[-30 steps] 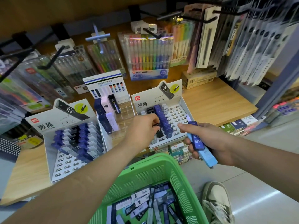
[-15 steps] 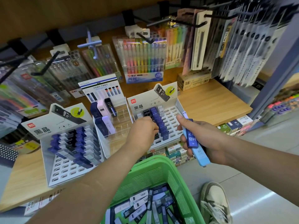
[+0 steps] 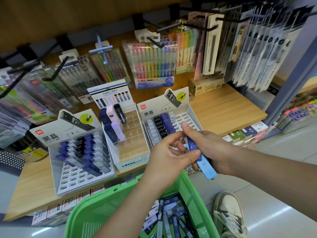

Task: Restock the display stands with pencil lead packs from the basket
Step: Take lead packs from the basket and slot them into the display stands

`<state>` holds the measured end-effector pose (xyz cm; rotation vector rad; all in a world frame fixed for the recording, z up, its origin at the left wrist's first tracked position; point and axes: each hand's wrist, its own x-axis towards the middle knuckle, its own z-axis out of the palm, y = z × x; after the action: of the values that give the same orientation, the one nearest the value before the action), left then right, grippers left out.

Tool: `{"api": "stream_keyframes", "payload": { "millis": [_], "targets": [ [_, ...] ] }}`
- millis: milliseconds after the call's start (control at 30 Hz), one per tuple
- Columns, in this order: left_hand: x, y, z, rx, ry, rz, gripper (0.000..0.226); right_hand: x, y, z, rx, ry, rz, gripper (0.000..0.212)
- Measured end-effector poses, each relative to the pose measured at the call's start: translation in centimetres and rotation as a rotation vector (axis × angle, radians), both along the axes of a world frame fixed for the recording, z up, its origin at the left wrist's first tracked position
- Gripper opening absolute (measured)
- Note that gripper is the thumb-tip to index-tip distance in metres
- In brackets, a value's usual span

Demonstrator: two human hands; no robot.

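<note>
Lead packs (image 3: 205, 166): likely light, stiff, slick; pinch the flat sides.
Right hand (image 3: 217, 152): grips the stack.
Left hand (image 3: 164, 157): pinches the topmost pack at its thumb.

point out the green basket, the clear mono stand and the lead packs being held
green basket (image 3: 106, 206), head view, inner left wall
clear mono stand (image 3: 132, 134), head view, empty middle compartments
held lead packs (image 3: 205, 168), head view, light blue pack's lower end

Stationery shop, pen packs (image 3: 154, 66) hanging on hooks (image 3: 56, 71), lead display stands (image 3: 72, 179)
</note>
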<state>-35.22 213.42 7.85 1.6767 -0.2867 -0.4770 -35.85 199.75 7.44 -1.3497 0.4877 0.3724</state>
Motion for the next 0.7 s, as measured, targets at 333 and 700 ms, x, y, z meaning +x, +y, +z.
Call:
{"api": "stream_keyframes", "payload": {
  "millis": [333, 700],
  "targets": [
    [-0.3, 1.6, -0.8, -0.023, 0.117, 0.104, 0.043, -0.1, 0.3, -0.2, -0.011, -0.063, 0.07, 0.033],
    [4.6, 4.0, -1.0, 0.238, -0.105, 0.316, 0.019, 0.0, -2.5, -0.2, 0.005, 0.065, -0.057, 0.05]
  ]
}}
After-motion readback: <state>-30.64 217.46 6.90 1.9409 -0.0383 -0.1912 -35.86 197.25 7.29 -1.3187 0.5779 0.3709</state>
